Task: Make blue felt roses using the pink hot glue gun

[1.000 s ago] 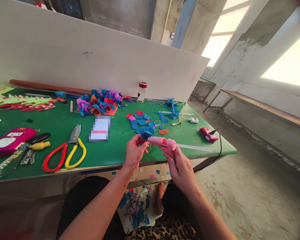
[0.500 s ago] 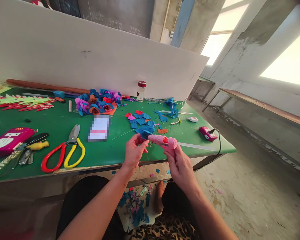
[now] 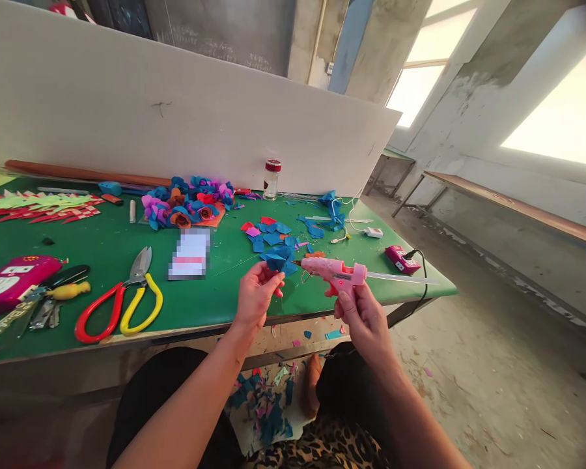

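My left hand (image 3: 254, 298) pinches a small blue felt flower (image 3: 279, 259) just above the front edge of the green table (image 3: 102, 244). My right hand (image 3: 364, 314) is closed round the handle of a pink glue gun (image 3: 333, 271). Its nozzle points left and sits a short way right of the blue flower, not touching it. A clear glue stick (image 3: 400, 278) juts out of the gun's back to the right.
Red and yellow handled shears (image 3: 122, 303) lie at front left beside a pink case (image 3: 12, 277) and keys. A pile of felt flowers (image 3: 188, 200) and blue scraps (image 3: 271, 233) lie behind. A small jar (image 3: 271, 178) stands by the white board. A pink power strip (image 3: 402, 258) sits at right.
My right hand has drawn the glue gun to the right, away from the blue flower, and turned it so its side shows. My left hand has hardly moved.
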A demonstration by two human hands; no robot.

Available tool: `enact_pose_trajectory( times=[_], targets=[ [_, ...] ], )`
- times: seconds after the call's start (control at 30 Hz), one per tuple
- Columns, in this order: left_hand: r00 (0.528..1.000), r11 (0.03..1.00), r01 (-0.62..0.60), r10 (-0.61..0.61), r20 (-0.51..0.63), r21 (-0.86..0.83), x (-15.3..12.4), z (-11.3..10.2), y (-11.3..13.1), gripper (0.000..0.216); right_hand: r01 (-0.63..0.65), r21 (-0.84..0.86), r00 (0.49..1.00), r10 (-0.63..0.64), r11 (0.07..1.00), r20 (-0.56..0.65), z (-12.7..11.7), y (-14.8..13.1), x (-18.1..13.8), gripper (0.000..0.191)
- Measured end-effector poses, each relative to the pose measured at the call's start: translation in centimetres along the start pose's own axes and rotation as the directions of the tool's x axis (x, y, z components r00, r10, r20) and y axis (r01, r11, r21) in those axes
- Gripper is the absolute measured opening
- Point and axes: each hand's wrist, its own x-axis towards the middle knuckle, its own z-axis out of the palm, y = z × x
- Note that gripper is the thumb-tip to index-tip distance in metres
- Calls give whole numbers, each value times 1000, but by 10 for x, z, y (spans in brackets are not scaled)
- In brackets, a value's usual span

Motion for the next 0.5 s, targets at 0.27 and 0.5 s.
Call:
enact_pose_trajectory(
  times=[0.27,0.5],
  targets=[
    [998,997,64,-63,15,-50,3,-2,2,28,9,-76,1000,-9,997,-1,1,3,2,31],
    [997,996,74,-73,21,-48,5,-1,2,28,57,-171,998,-58,984,0,8,-4,8,34]
  ],
)
